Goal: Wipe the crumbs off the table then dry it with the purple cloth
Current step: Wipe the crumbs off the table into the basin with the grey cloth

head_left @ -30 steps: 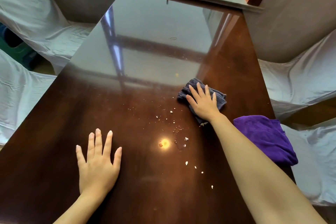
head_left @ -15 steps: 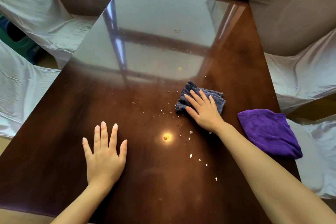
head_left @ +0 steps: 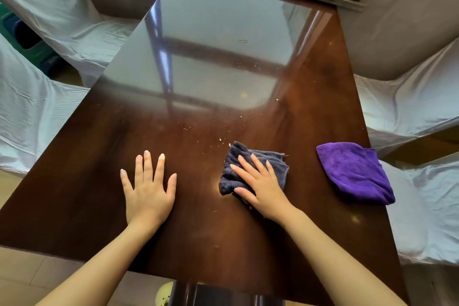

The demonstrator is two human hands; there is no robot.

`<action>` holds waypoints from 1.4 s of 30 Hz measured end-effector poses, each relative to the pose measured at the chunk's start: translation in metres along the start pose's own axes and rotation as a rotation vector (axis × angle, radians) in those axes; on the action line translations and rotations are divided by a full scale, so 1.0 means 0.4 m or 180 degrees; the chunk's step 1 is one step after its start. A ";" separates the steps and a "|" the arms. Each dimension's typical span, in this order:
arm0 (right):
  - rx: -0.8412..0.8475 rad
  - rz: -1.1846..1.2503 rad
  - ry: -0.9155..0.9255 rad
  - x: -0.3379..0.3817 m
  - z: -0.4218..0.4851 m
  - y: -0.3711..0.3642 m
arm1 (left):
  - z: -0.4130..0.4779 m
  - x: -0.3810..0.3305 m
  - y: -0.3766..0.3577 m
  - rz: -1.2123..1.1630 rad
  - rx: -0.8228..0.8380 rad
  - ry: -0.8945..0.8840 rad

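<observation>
While the left hand (head_left: 148,190) rests flat and spread on the dark wooden table (head_left: 74,176), the right hand (head_left: 260,182), fingers splayed, presses the grey cloth (head_left: 250,169). The cloth has been dragged nearer since a second ago, and the near crumbs are gone. Remaining crumbs (head_left: 221,140) lie just beyond it, so wiping seems unfinished. The purple cloth (head_left: 355,172) lies untouched, right of the grey one.

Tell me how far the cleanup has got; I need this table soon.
Partly done: the near table looks crumb-free. In hand: the right hand presses the grey cloth flat, the left hand braced beside it. Left: crumbs beyond the cloth, then drying with the untouched purple cloth.
</observation>
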State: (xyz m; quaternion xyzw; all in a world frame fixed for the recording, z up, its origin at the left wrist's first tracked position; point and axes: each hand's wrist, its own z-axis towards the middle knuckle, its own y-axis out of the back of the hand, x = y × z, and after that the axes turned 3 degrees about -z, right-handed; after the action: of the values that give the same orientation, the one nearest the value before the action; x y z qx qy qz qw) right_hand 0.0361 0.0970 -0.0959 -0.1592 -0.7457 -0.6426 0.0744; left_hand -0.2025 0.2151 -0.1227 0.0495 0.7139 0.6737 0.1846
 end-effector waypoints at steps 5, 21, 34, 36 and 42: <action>-0.0439 0.0190 0.0079 0.042 -0.035 -0.012 | 0.005 0.003 -0.002 0.0021 -0.0004 -0.0003; -0.2507 0.2006 -0.1235 0.007 0.092 0.137 | 0.004 0.004 0.002 0.0047 0.0013 -0.0016; -0.1417 0.0753 -0.0723 -0.089 0.426 0.148 | 0.005 -0.006 0.037 -0.0075 0.0281 -0.0032; -0.0853 0.0319 -0.0478 -0.109 0.451 0.119 | 0.005 -0.007 0.038 -0.0064 0.0300 -0.0041; -0.0480 -0.0041 -0.0304 -0.131 0.482 0.095 | 0.006 -0.003 0.034 0.0015 0.0302 -0.0047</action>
State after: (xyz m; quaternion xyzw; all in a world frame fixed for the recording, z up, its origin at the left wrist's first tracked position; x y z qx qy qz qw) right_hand 0.1159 0.2837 -0.1084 -0.1900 -0.6990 -0.6891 0.0225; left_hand -0.2030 0.2182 -0.1090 0.0648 0.7435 0.6391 0.1858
